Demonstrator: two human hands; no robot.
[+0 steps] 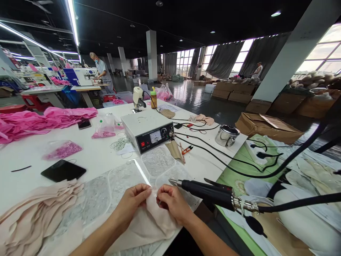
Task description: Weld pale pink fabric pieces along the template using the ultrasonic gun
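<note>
Both hands meet at the front of the table over a pale beige piece of fabric (160,213). My left hand (134,201) pinches its upper edge between thumb and fingers. Close beside it, my right hand (173,203) has curled fingers closed on the same fabric; whether a small item is also between those fingertips is hidden. The cloth drapes down over a clear marbled sheet (98,192) on the tabletop. Just right of my right hand lies a black handheld tool with a metal tip (207,192), with a cable at its rear.
A white control box (149,128) stands mid-table, with orange-handled snips (186,150) nearby. To the left lie stacked beige fabric pieces (39,217), a black phone (63,170) and pink cloth (45,121). A metal mug (227,136) and black cables occupy the right. A masked person works farther back.
</note>
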